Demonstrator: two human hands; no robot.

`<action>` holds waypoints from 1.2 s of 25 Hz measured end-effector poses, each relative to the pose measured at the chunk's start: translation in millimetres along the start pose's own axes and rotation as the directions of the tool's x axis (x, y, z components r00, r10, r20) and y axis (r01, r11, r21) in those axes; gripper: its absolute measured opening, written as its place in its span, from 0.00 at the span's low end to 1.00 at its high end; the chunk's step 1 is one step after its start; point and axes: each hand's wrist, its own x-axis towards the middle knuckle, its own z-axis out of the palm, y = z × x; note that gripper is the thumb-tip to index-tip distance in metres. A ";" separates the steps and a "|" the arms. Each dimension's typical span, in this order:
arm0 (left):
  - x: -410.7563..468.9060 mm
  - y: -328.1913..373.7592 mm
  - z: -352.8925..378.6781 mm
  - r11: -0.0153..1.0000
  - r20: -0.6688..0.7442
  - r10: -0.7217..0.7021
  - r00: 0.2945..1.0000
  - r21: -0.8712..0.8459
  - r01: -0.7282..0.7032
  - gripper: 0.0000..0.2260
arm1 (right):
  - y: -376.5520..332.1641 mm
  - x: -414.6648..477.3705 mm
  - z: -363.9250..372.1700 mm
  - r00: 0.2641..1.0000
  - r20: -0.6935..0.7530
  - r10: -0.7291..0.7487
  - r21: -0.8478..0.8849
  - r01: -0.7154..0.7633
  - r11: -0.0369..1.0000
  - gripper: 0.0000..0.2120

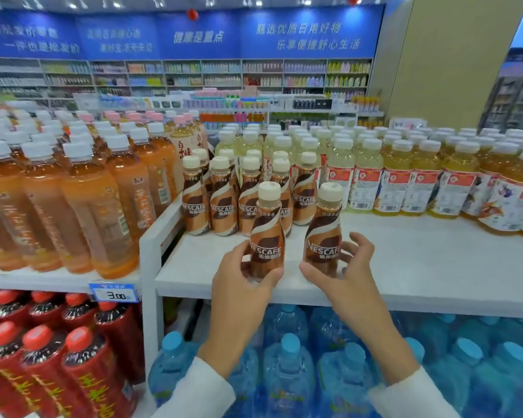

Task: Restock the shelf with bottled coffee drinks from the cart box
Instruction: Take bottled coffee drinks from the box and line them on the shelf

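- White shelf (420,260): the top tier, with a wide bare patch at its front. This patch is judged to be the space to fill.
- Tea bottles (103,212) and juice bottles (420,182): dense blocks to the left and right. They bound the lane reserved for the coffee.
- Water jugs (287,366): blue-capped and stored on the tier below, under both forearms.
- Stocked coffee bottles (221,203): a small cluster at the back left of the bare patch, labels forward. New stock is judged to go in front of them to extend the rows.
- Left coffee bottle (266,233) and right coffee bottle (323,236): both roughly upright with labels forward, near the shelf's front edge and just ahead of the cluster. The hands hide the bases, so contact with the shelf cannot be told. The cart box is out of view.
- Left hand (242,285): reaches up from below, fingers (242,254) curled round the lower body of its bottle and thumb under the front. The low grip leaves the cap free.
- Right hand (341,273): mirrors it, thumb (310,271) on the front of its bottle. The fingers are spread and loosely curled round the far side.
- Price tag (114,292): clipped to the neighbouring shelf edge.
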 end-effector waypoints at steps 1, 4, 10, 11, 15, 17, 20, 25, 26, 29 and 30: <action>-2.8 -2.3 -0.4 1.000 -0.013 0.012 1.000 0.018 -0.012 0.28 | 2.4 -8.2 1.2 0.997 -0.073 -0.005 -0.016 0.004 1.000 0.42; -7.3 1.5 2.4 0.999 -0.058 0.031 0.998 0.040 -0.029 0.25 | 9.5 -18.7 9.8 0.976 -0.212 -0.051 -0.108 0.029 0.994 0.34; 12.6 0.6 -11.3 0.977 -0.110 -0.034 0.993 0.204 0.056 0.22 | 8.7 27.5 16.8 0.981 -0.176 -0.079 -0.286 0.026 0.958 0.25; 18.8 -1.2 -14.9 0.974 -0.124 -0.052 0.991 0.211 0.077 0.22 | 7.2 37.2 18.2 0.984 -0.158 -0.079 -0.299 0.028 0.954 0.24; 29.9 -8.3 -23.9 0.961 -0.170 -0.073 0.983 0.253 0.115 0.23 | 1.5 69.3 25.4 0.993 -0.103 -0.058 -0.329 0.021 0.944 0.22; 30.8 -12.5 -29.4 0.958 -0.213 -0.056 0.976 0.263 0.112 0.25 | 1.1 79.4 27.7 0.993 -0.102 -0.064 -0.335 0.027 0.942 0.23; 33.9 -16.8 -41.0 0.956 -0.296 -0.026 0.955 0.273 0.111 0.28 | 1.7 86.8 29.0 0.993 -0.105 -0.058 -0.321 0.021 0.947 0.24; 40.9 -18.8 -55.8 0.943 -0.358 -0.037 0.933 0.297 0.151 0.23 | 5.1 91.4 31.4 0.989 -0.124 -0.080 -0.333 0.034 0.942 0.24; 42.2 -18.1 -56.6 0.937 -0.357 -0.036 0.934 0.313 0.155 0.22 | 5.6 92.0 32.4 0.989 -0.125 -0.080 -0.335 0.034 0.942 0.25; 49.2 -15.6 -55.1 0.921 -0.368 -0.059 0.928 0.339 0.193 0.23 | 7.1 93.3 32.8 0.989 -0.117 -0.085 -0.345 0.040 0.938 0.24; 51.2 -14.7 -54.3 0.919 -0.373 -0.072 0.925 0.335 0.206 0.24 | 8.3 94.0 31.9 0.990 -0.115 -0.087 -0.346 0.042 0.937 0.25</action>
